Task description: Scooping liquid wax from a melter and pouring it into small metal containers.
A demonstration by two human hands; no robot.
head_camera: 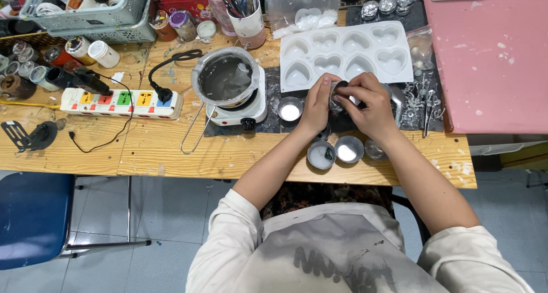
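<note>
Both my hands meet over the wooden table [171,150], holding a small round metal tin [338,94] tilted on its side. My left hand [318,105] cups the tin from the left. My right hand [371,101] pinches its rim from the right, fingers reaching into it. Below my hands stand two small tins: one [321,155] holds pale wax with a dark speck, the other [349,149] is filled with white wax. Another white-filled tin [290,109] sits left of my left hand. A white heart-shaped mould tray [346,53] lies just beyond my hands.
A small white hot plate [246,111] carries a metal pot of clear melted wax [225,77] with a wire handle. A power strip [121,103] lies to the left. Jars, a basket and a cup of tools line the back. A pink board [496,64] is at right, a blue chair [34,216] at lower left.
</note>
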